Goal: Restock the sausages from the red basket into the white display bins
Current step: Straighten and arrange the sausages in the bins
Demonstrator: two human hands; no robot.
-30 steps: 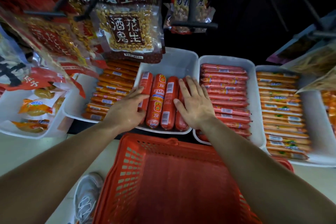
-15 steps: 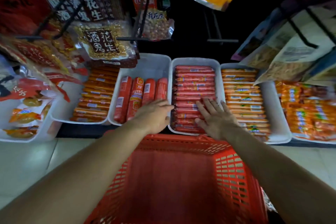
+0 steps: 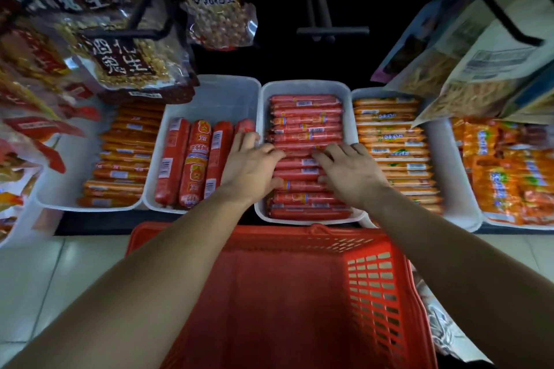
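The red basket (image 3: 299, 293) stands in front of me, nothing visible inside it. Behind it is a row of white display bins. The middle bin (image 3: 305, 85) is packed with thin red sausages (image 3: 305, 126) lying crosswise. My left hand (image 3: 251, 166) rests on their left part, over the bin's left wall, fingers spread. My right hand (image 3: 349, 172) lies on their right part, fingers bent and touching the packs. The bin to the left (image 3: 215, 93) holds thick red sausages (image 3: 192, 162) set lengthwise.
Bins of orange sausages stand at the far left (image 3: 120, 159) and to the right (image 3: 392, 147); orange snack packs (image 3: 503, 171) fill the far right. Peanut bags (image 3: 126, 60) and other packets hang from hooks above. Pale tiled floor lies beside the basket.
Both hands moved right from the thick sausages to the bin of thin red sausages. My left hand now lies on that bin's left side.
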